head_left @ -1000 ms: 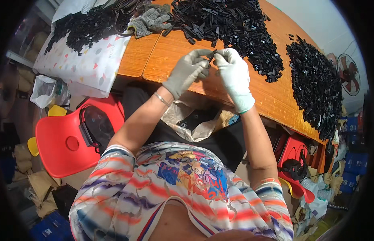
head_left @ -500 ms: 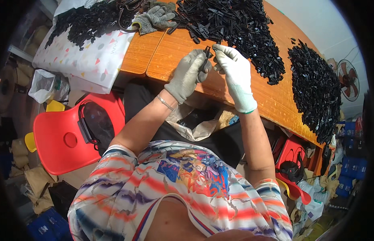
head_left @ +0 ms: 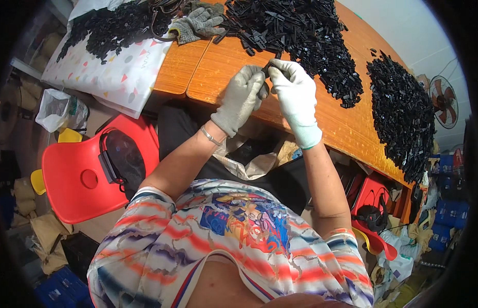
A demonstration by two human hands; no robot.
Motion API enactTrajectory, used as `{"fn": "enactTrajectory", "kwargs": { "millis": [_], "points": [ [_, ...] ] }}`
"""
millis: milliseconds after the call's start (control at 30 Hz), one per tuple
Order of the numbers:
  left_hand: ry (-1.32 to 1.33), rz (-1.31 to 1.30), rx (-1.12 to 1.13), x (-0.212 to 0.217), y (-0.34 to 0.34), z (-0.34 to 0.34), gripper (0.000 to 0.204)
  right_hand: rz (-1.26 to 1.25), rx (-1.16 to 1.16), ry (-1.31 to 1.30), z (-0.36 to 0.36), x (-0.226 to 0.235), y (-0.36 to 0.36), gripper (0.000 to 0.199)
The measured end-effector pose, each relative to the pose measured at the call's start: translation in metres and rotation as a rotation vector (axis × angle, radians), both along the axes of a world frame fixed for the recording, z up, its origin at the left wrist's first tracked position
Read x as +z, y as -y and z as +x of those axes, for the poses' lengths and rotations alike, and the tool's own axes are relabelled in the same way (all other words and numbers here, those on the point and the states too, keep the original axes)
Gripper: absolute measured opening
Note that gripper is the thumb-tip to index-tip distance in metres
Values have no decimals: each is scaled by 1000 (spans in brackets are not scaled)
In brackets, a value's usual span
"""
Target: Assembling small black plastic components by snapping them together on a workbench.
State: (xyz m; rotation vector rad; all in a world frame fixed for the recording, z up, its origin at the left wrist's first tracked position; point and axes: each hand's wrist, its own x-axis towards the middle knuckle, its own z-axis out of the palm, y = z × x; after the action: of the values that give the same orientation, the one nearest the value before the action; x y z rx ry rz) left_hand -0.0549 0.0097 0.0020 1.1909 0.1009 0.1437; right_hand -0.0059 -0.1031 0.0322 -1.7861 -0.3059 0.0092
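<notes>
My left hand [head_left: 239, 97], in a greyish-white knit glove, is closed around a small black plastic part [head_left: 266, 72] just over the table's near edge. My right hand [head_left: 296, 95], gloved in white with a pale green cuff, pinches at the upper end of that part, thumb and forefinger together. Whether a second small piece sits between the right fingertips is hidden. Beyond my hands a large heap of black plastic parts [head_left: 285, 31] covers the tabletop.
Another black heap [head_left: 403, 113] lies at the right, near a fan [head_left: 445, 101]. Smaller parts [head_left: 113, 31] rest on a patterned white sheet [head_left: 102, 77] at far left. Grey gloves [head_left: 197, 24] lie on the wooden table [head_left: 198, 82]. A red chair [head_left: 74, 159] stands left; an open sack [head_left: 249, 167] sits below.
My right hand has moved slightly left and down, closing the gap to my left hand. Its fingertips now meet the black part, which shows less between the gloves.
</notes>
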Motion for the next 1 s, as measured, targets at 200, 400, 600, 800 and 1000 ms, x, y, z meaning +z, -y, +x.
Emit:
{"fn": "enactTrajectory", "kwargs": {
  "millis": [200,400,600,800,1000],
  "points": [
    [10,76,92,-2,6,0,18,-640,28,289,-3,18,4,21],
    [-56,61,201,-17,13,11,21,-736,97,497,8,-2,4,13],
    [-101,67,278,-24,15,15,22,-642,70,439,7,-18,-1,11],
    [-284,131,177,-13,11,22,28,-646,5,368,11,-19,0,12],
    [-118,14,-93,-1,4,26,21,-25,-55,-102,21,-9,14,25]
  ]
}}
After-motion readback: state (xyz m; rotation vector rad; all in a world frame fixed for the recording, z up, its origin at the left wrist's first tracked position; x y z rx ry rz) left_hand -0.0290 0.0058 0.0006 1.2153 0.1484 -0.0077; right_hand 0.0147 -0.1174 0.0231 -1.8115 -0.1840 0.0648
